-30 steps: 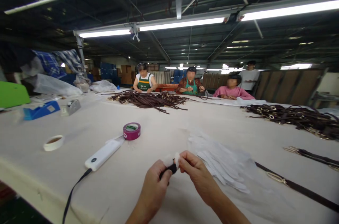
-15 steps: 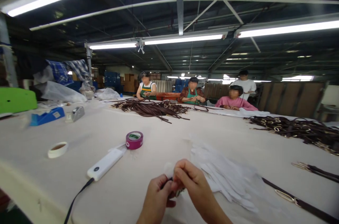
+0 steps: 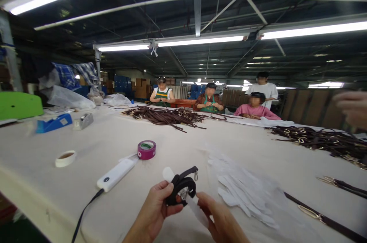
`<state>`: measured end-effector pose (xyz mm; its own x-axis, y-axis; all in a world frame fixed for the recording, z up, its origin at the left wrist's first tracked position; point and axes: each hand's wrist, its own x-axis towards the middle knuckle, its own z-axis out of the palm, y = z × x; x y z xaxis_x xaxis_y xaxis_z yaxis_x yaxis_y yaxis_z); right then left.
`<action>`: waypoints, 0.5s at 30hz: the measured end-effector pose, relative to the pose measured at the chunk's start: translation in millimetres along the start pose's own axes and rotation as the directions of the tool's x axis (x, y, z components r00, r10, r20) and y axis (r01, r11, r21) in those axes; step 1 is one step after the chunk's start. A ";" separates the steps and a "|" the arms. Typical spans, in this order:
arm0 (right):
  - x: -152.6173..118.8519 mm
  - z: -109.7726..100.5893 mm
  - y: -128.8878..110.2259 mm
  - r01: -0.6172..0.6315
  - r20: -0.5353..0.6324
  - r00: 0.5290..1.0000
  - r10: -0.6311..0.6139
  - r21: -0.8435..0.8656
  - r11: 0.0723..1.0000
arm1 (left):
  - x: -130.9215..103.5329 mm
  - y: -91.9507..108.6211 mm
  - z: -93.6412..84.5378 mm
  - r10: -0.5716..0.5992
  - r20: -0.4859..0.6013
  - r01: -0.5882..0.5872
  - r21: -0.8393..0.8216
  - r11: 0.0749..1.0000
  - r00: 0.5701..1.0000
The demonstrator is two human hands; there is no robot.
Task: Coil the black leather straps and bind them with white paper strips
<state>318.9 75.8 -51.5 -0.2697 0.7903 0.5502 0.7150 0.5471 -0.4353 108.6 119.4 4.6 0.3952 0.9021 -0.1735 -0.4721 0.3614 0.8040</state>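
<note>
**Hands grip a coiled strap at the worktable**

A left hand (image 3: 156, 210) pinches a coiled black strap (image 3: 181, 189), held just in front of the white power bank (image 3: 116, 174). The right hand (image 3: 219, 218) grasps a white paper strip (image 3: 197, 208) touching the coil. Purple tape (image 3: 146, 149) lies just behind the power bank, white paper sheets (image 3: 243, 193) to its right.

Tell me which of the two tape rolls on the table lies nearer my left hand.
The purple tape roll, beside the white power bank. The white roll lies farther left, toward the table's edge, well away from your left hand.
</note>
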 end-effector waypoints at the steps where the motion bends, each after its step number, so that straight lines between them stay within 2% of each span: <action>1: 2.3 -1.9 -4.6 0.062 0.014 0.998 -0.062 -0.007 0.998 | 0.3 -1.0 -0.2 -0.003 0.001 0.003 0.009 1.000 1.000; 4: 14.1 -14.2 -24.8 0.175 0.040 0.984 -0.176 0.011 0.984 | -0.1 -5.1 -0.1 0.019 -0.012 -0.018 0.077 0.997 1.000; 6: 22.4 -19.4 -39.0 0.153 -0.024 0.988 -0.151 0.121 0.981 | -0.5 -9.2 1.4 0.055 -0.021 -0.051 0.178 0.983 0.998; 8: 29.1 -19.0 -51.0 0.038 -0.064 0.998 -0.021 0.287 0.957 | -0.3 -14.7 4.5 0.097 -0.010 -0.090 0.286 0.954 0.995; 11: 37.0 -14.0 -64.0 -0.205 0.019 0.975 0.223 0.479 0.854 | -0.2 -23.4 10.3 0.207 0.038 -0.201 0.460 0.865 0.978; 15: 45.4 -13.5 -71.4 -0.331 0.062 0.933 0.356 0.539 0.775 | -4.4 -27.9 14.9 0.339 0.136 -0.339 0.667 0.663 0.931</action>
<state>264.3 68.9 14.1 -0.0372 0.9486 0.3144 0.2957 0.3109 -0.9033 131.8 101.8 -8.6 0.3151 0.9301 0.1889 0.0789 -0.2240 0.9714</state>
